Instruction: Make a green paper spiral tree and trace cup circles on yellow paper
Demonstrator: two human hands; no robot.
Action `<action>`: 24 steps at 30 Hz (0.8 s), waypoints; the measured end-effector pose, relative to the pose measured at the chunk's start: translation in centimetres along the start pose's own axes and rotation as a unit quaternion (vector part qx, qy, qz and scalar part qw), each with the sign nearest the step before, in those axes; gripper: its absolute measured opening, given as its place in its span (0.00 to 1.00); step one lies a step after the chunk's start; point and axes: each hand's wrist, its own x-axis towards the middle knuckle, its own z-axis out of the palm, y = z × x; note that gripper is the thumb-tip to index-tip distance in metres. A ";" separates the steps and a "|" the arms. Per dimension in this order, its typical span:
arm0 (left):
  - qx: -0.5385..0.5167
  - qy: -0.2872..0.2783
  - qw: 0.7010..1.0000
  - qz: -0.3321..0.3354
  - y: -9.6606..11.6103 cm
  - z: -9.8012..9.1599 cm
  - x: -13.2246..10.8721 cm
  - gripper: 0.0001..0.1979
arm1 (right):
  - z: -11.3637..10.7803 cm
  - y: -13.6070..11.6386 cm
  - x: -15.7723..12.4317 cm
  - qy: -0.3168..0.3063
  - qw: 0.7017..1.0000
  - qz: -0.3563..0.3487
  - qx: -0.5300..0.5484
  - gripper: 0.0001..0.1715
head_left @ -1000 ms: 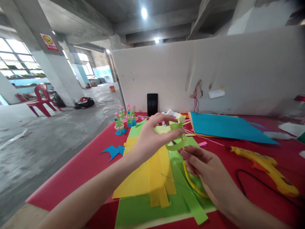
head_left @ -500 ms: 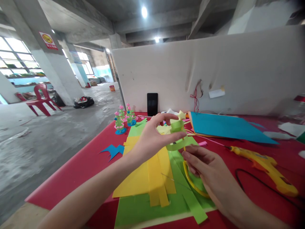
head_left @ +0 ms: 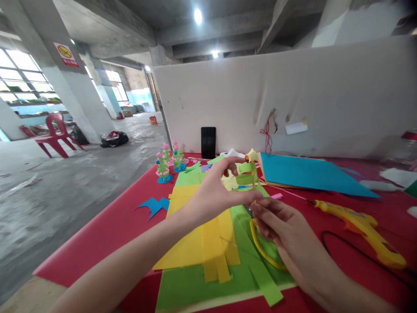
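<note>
A light green paper spiral (head_left: 246, 178) stands upright between my hands, wound around a thin yellow stick, with a pale yellow star (head_left: 252, 155) on top. My left hand (head_left: 211, 187) holds it, index finger near the top and thumb at the lower end. Just below, my right hand (head_left: 282, 221) pinches the bottom of the yellow stick between thumb and fingers; its fingertips meet my left thumb. Yellow-handled scissors (head_left: 264, 255) lie under my right hand, partly hidden by it. Yellow paper (head_left: 182, 243) and green paper (head_left: 185, 289) lie beneath.
Small finished paper trees (head_left: 163, 168) stand at the table's back left, near blue paper scraps (head_left: 153, 206). A phone (head_left: 208, 142) leans on the white board. Blue sheets (head_left: 312, 174) lie back right; a yellow glue gun (head_left: 361, 228) with its black cord rests at the right.
The spiral has shifted slightly right and its turns look stretched further apart. My left thumb has come down to my right fingertips. The right hand has barely moved.
</note>
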 end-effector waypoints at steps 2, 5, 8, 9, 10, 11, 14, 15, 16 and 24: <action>0.007 -0.003 1.000 0.000 -0.2 0.1 0.0 0.28 | -0.1 0.1 0.0 -0.004 1.000 -0.003 -0.010 0.13; -0.001 -0.007 1.000 -0.002 -0.4 0.1 0.1 0.28 | -0.2 0.3 0.0 -0.006 1.000 -0.011 -0.021 0.13; -0.013 -0.017 1.000 -0.022 -0.5 0.0 0.2 0.29 | -0.2 0.4 0.1 -0.008 1.000 -0.012 -0.027 0.13; -0.015 -0.019 0.999 -0.028 -0.5 0.1 0.2 0.29 | -0.2 0.4 0.1 -0.009 0.999 -0.011 -0.029 0.12; -0.016 -0.020 0.999 -0.034 -0.5 0.1 0.2 0.29 | -0.2 0.4 0.1 -0.011 0.999 -0.014 -0.030 0.12; -0.017 -0.019 0.999 -0.036 -0.5 0.1 0.3 0.30 | -0.2 0.3 0.0 -0.011 0.999 -0.020 -0.027 0.11; -0.042 -0.012 0.998 -0.034 -0.5 0.3 0.2 0.29 | -0.2 0.0 0.0 -0.004 0.999 -0.034 -0.014 0.11; -0.059 -0.011 0.998 -0.028 -0.5 0.3 0.2 0.29 | -0.2 -0.1 -0.1 0.002 0.999 -0.038 -0.012 0.11; -0.080 -0.010 0.997 -0.021 -0.5 0.4 0.1 0.28 | -0.3 -0.3 0.0 0.009 0.999 -0.042 -0.009 0.11; -0.192 -0.012 0.981 -0.035 0.1 0.7 -0.2 0.15 | -1.1 -2.0 0.6 0.079 0.990 -0.118 0.006 0.13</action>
